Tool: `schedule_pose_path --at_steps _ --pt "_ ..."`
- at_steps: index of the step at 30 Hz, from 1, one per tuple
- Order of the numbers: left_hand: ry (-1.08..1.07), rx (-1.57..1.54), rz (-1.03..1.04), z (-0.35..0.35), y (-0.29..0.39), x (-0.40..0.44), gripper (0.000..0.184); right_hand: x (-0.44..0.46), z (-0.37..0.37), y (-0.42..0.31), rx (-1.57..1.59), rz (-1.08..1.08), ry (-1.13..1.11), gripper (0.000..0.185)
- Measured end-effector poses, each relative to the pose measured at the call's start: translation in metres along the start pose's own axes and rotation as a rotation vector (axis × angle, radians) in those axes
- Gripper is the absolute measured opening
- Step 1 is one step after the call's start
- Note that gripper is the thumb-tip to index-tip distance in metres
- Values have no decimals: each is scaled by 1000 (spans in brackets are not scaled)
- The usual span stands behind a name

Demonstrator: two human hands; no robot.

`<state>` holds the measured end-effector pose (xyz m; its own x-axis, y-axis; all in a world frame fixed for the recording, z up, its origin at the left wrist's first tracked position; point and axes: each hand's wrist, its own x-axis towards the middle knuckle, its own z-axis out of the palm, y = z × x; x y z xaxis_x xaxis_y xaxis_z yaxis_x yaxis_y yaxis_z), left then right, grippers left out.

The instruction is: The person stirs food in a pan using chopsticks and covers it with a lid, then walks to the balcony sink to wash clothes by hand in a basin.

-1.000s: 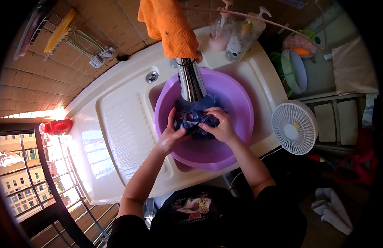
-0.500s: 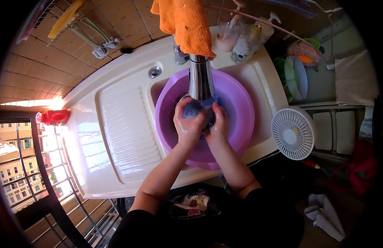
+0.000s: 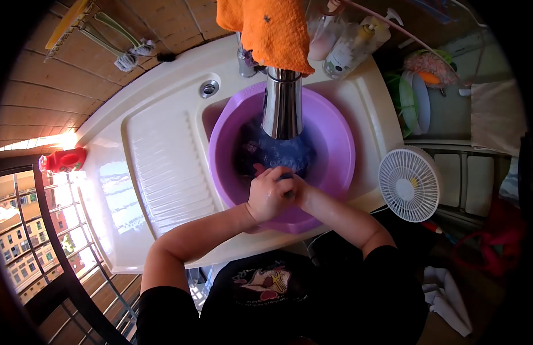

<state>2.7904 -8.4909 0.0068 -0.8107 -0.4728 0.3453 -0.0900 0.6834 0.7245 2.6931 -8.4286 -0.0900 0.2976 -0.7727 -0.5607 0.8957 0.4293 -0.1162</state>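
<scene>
Left hand [image 3: 269, 193] curled around dark-blue crumpled fabric [image 3: 286, 176]; right hand [image 3: 301, 190] pressed alongside, its hold unclear. Round purple plastic basin [image 3: 337, 152] beneath the grip.

Left hand [image 3: 270, 193] and right hand [image 3: 301, 191] clasp dark cloth [image 3: 286, 176] (above a purple basin [image 3: 338, 152]).

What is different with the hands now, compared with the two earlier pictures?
The left hand and right hand moved from beside the tap toward the near side of the basin, now pressed together. A bit of dark cloth shows between them. Basin, tap and fan stayed in place.
</scene>
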Motion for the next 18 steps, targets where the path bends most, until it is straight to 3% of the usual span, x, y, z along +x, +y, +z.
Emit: schedule_pose_path --at_steps 3,4,5,7,9,10,11,12,13,14,15,17,18 --pt "-109 -40 -195 2 -11 -12 19 -32 22 -4 -63 62 158 27" --pt "-76 -83 -232 -2 -19 -16 19 -10 -10 6 -92 40 181 27" --pt "-40 -124 -267 -11 -29 -18 21 -19 22 -7 -289 36 359 25" --pt "216 -232 -316 -41 -50 -21 26 5 22 -18 -634 -272 226 27" --pt "457 -343 -504 -93 -52 -34 25 28 10 -44 -950 -582 362 29" --pt "652 -644 -638 -118 -58 -46 27 41 -16 -59 -1387 -671 704 35" --pt "787 -457 -660 -150 -61 -56 28 47 -36 -68 -1821 -734 1060 42" --pt "926 -615 -662 -179 -66 -70 28 43 -32 -69 -1828 -540 1216 51" --pt "977 -533 -674 -209 -85 -95 29 41 -29 -65 -1815 -338 1367 60" --pt "1044 -503 -687 -236 -102 -122 28 46 -37 -50 -1873 -328 1315 72" --pt "1104 -450 -707 -259 -115 -149 30 50 -34 -36 -2016 -87 1193 69" --pt "1205 -361 -816 -291 -144 -201 32 56 -45 -15 -2399 95 903 64" --pt "1215 -349 -875 -300 -152 -224 33 43 -38 -18 -2495 -30 760 58"
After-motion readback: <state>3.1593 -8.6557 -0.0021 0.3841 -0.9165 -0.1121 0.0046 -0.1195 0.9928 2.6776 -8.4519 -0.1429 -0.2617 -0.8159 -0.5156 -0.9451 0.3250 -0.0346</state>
